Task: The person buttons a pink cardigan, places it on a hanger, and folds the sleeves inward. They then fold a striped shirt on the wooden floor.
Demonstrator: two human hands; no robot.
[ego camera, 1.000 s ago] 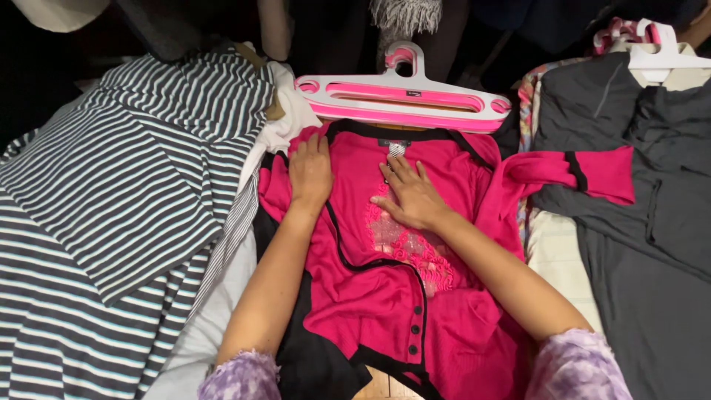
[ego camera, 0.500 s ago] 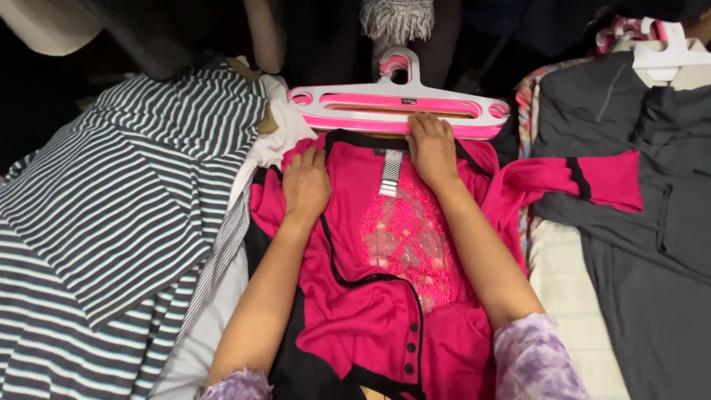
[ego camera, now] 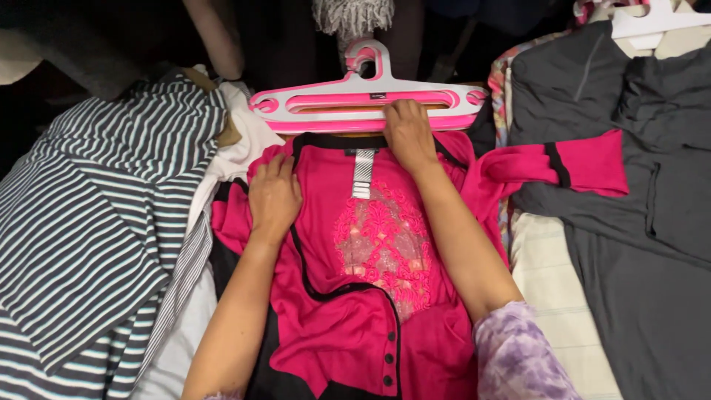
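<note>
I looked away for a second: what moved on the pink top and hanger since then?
The right hand slid up from the chest of the pink top to the collar and now touches the pink hanger. The left hand slipped slightly down the shoulder, still pressed flat. Hanger, striped shirt and grey garment stayed put.

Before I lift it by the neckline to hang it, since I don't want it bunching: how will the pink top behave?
The pink top will probably go limp: it lies flat yet creased, one sleeve draped over the grey garment. The lace panel could snag. The pink hanger, touched by the right hand, looks stiff.
</note>
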